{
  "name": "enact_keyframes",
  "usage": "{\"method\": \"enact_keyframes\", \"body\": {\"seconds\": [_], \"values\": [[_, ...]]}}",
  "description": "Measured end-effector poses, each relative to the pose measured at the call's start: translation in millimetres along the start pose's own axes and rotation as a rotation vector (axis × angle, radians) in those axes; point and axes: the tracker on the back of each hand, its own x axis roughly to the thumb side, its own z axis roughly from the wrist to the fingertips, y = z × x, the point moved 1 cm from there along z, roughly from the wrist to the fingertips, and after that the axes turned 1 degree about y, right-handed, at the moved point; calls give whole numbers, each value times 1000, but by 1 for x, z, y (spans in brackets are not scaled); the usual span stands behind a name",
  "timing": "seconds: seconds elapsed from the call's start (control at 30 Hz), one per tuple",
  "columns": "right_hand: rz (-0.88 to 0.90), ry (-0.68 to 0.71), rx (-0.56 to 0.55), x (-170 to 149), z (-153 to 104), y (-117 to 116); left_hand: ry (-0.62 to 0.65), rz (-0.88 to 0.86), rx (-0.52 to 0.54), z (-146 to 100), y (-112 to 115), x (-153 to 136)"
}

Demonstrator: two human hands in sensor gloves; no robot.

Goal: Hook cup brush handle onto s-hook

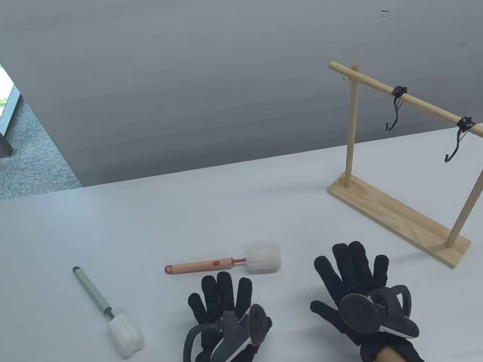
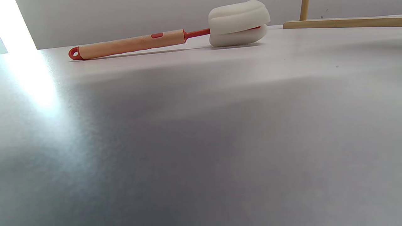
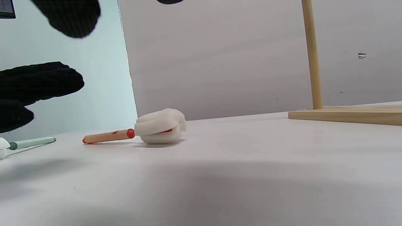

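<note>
On the white table (image 1: 24, 236) — grey wall behind — both hands, left hand (image 1: 227, 317) and right hand (image 1: 362, 295), lie fingers spread.

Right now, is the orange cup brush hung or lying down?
Lying flat: the orange cup brush rests on the table, apart from both S-hooks.

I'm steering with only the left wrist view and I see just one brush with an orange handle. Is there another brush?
Observer: Yes. The table view shows a green-handled brush lying left of the orange brush.
Operator: Where are the hooks?
Observer: Two black hooks hang from the top bar of the wooden rack, at the table's right. Both are bare.
Operator: Are my hands holding anything?
Observer: No. The left hand and right hand lie flat, fingers spread, near the table's front edge, touching neither brush.
</note>
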Motion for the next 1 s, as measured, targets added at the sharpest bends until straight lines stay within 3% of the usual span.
{"method": "enact_keyframes", "body": {"seconds": [0.37,1.0], "values": [[13,3,-3,0,-1,0,18,-37,-20,4,1,0],[15,-8,18,-1,-2,-3,-62,-51,-92,4,5,-16]]}}
